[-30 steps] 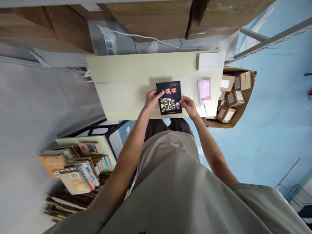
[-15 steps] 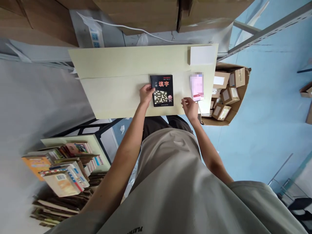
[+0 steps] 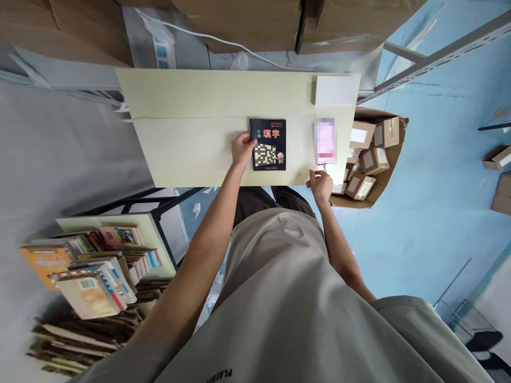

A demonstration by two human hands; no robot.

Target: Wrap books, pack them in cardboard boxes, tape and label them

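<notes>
A black book (image 3: 270,144) with orange lettering and a crossword grid on its cover lies on the pale tabletop (image 3: 191,154). My left hand (image 3: 242,149) grips it by the left edge, thumb on the cover, fingers partly hidden underneath. Over the table's front edge is my right hand (image 3: 320,185), holding nothing, its fingers loosely bent and apart. Just beyond that hand lies a phone (image 3: 325,141) with a pink, partly blurred screen and a cable at its near end.
At the far right corner sits a white stack (image 3: 334,90). Beside the table, a carton (image 3: 385,183) holds several small boxes. Books (image 3: 90,292) are piled at lower left. Large cardboard boxes (image 3: 247,24) and a white cable (image 3: 223,40) are behind the table.
My right hand has drawn back from near the book toward the table's front edge, below the phone. My left hand still holds the book. The view has shifted slightly.
</notes>
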